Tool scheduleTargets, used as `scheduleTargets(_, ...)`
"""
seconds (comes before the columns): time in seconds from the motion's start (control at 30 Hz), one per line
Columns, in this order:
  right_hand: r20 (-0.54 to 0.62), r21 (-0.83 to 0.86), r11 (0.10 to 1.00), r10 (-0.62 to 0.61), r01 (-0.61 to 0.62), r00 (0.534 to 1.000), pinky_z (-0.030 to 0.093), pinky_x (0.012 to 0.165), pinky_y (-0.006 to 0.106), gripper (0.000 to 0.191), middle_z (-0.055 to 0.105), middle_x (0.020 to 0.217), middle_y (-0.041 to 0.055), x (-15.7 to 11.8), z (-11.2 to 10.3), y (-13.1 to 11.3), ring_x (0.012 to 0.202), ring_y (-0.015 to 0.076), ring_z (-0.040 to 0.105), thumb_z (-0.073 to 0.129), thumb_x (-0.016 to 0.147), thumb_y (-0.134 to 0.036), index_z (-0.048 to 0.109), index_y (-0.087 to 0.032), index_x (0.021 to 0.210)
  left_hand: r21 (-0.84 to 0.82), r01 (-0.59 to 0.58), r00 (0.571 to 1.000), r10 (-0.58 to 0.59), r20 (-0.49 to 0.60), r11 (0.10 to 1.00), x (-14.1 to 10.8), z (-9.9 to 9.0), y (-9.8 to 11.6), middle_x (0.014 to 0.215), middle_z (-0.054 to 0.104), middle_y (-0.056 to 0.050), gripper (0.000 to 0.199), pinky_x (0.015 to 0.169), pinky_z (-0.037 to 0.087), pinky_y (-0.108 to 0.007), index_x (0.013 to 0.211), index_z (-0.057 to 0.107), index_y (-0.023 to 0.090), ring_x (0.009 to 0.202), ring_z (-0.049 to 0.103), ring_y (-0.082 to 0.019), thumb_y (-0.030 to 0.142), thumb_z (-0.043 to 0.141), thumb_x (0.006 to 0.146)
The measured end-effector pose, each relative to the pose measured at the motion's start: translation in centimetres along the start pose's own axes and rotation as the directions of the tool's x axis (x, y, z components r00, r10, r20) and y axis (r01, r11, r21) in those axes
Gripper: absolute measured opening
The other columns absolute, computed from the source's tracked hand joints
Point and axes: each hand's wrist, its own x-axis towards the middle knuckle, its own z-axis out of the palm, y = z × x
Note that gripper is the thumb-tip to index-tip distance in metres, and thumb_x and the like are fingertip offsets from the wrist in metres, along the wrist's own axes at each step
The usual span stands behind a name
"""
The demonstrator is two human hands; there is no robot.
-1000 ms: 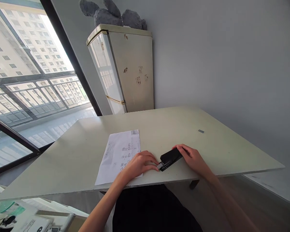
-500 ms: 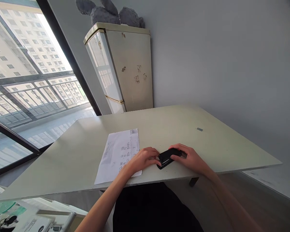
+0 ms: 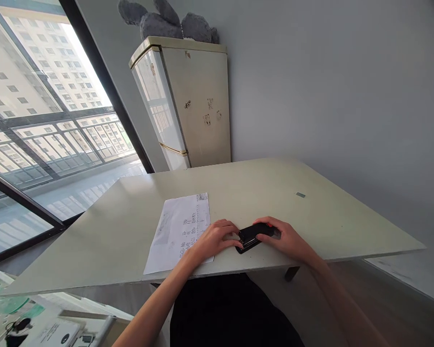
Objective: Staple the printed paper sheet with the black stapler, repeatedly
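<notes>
A black stapler lies on the table near its front edge, tilted slightly across my view. My right hand is wrapped round its rear end, the thumb along the near side and fingers over the far side. At the other end, the fingertips and thumb of my left hand close on the stapler's nose; exactly what they press there is hidden. Under my left hand and forearm lies a printed white sheet of paper, its lower right part covered. Farther back on the right rests a small grey strip.
The pale table has a near edge just in front of my lap. Behind it stands an old fridge with grey plush on top. A white cart with several items is at lower left, beside the window side.
The view has shifted slightly, so everything appears a little to the right. Both hands stay on the stapler with hardly any visible movement.
</notes>
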Motion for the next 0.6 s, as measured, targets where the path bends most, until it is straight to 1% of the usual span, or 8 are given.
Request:
scheduleTargets(0.1, 0.004, 0.008, 1.0, 0.025, -0.025, 1.0, 0.054, 0.087, 0.037, 0.036, 0.076, 0.113, 0.0031, -0.2, 0.1, -0.1, 0.102, 0.0263, 0.068, 0.066, 0.093, -0.057, 0.072, -0.032, 0.118, 0.084, 0.032, 0.998, -0.028, -0.055, 0.996, -0.6, -1.6, -1.3, 0.124, 0.072, -0.007, 0.04, 0.108, 0.048, -0.04, 0.119, 0.074, 0.028, 0.118, 0.063, -0.026, 0.058, 0.071, 0.092)
scheduleTargets(0.17, -0.001, 0.011, 0.999, 0.043, -0.043, 0.999, 0.053, 0.087, 0.038, 0.036, 0.077, 0.112, 0.0029, -0.2, 0.1, -0.1, 0.101, 0.0268, 0.068, 0.066, 0.093, -0.057, 0.072, -0.032, 0.118, 0.147, 0.113, 0.987, -0.093, -0.133, 0.983, -1.5, -3.3, -3.1, 0.132, 0.069, -0.008, 0.04, 0.115, 0.042, -0.046, 0.125, 0.071, 0.029, 0.128, 0.058, -0.028, 0.057, 0.064, 0.098)
scheduleTargets(0.23, -0.01, 0.011, 0.998, 0.063, -0.063, 0.998, 0.053, 0.087, 0.038, 0.037, 0.077, 0.112, 0.0023, -0.3, 0.2, -0.1, 0.1, 0.0266, 0.068, 0.067, 0.092, -0.058, 0.072, -0.032, 0.117, 0.202, 0.234, 0.955, -0.187, -0.228, 0.951, -3.0, -5.1, -5.3, 0.139, 0.065, -0.009, 0.041, 0.119, 0.037, -0.051, 0.131, 0.066, 0.028, 0.136, 0.052, -0.03, 0.056, 0.052, 0.104)
scheduleTargets(0.27, -0.015, 0.013, 0.997, 0.072, -0.072, 0.997, 0.053, 0.088, 0.039, 0.037, 0.077, 0.111, 0.0022, -0.3, 0.3, 0.0, 0.1, 0.0265, 0.068, 0.067, 0.092, -0.059, 0.072, -0.032, 0.118, 0.221, 0.297, 0.934, -0.234, -0.271, 0.929, -3.9, -5.9, -6.4, 0.143, 0.062, -0.01, 0.044, 0.12, 0.035, -0.055, 0.134, 0.064, 0.027, 0.14, 0.049, -0.031, 0.057, 0.05, 0.104)
scheduleTargets(0.37, -0.016, 0.024, 0.995, 0.095, -0.094, 0.995, 0.053, 0.088, 0.04, 0.039, 0.076, 0.112, 0.0028, -0.4, 0.4, 0.0, 0.099, 0.0268, 0.068, 0.067, 0.092, -0.061, 0.071, -0.032, 0.118, 0.254, 0.434, 0.881, -0.348, -0.321, 0.864, -7.2, -7.3, -8.6, 0.153, 0.056, -0.01, 0.052, 0.123, 0.03, -0.061, 0.141, 0.06, 0.027, 0.149, 0.039, -0.036, 0.061, 0.05, 0.102)
scheduleTargets(0.43, -0.015, 0.028, 0.994, 0.103, -0.102, 0.995, 0.052, 0.088, 0.04, 0.039, 0.076, 0.113, 0.0031, -0.4, 0.4, -0.1, 0.099, 0.0269, 0.068, 0.067, 0.092, -0.061, 0.071, -0.032, 0.118, 0.262, 0.473, 0.867, -0.393, -0.307, 0.841, -9.2, -7.3, -9.0, 0.156, 0.055, -0.009, 0.053, 0.123, 0.031, -0.06, 0.144, 0.059, 0.029, 0.151, 0.039, -0.035, 0.061, 0.049, 0.102)
scheduleTargets(0.5, -0.019, 0.024, 0.994, 0.105, -0.104, 0.994, 0.052, 0.089, 0.04, 0.039, 0.076, 0.113, 0.0029, -0.5, 0.5, -0.3, 0.099, 0.0268, 0.068, 0.067, 0.091, -0.06, 0.071, -0.032, 0.117, 0.268, 0.489, 0.862, -0.411, -0.297, 0.83, -10.6, -7.0, -8.6, 0.157, 0.054, -0.007, 0.053, 0.123, 0.031, -0.059, 0.145, 0.059, 0.03, 0.151, 0.039, -0.034, 0.06, 0.046, 0.104)
scheduleTargets(0.6, -0.035, 0.005, 0.994, 0.106, -0.105, 0.994, 0.052, 0.089, 0.04, 0.04, 0.076, 0.111, 0.0028, -0.4, 0.5, -0.3, 0.099, 0.0269, 0.068, 0.068, 0.09, -0.061, 0.072, -0.032, 0.118, 0.276, 0.472, 0.872, -0.399, -0.282, 0.837, -11.3, -6.8, -7.9, 0.152, 0.058, -0.005, 0.049, 0.123, 0.034, -0.056, 0.14, 0.063, 0.032, 0.146, 0.044, -0.032, 0.061, 0.049, 0.102)
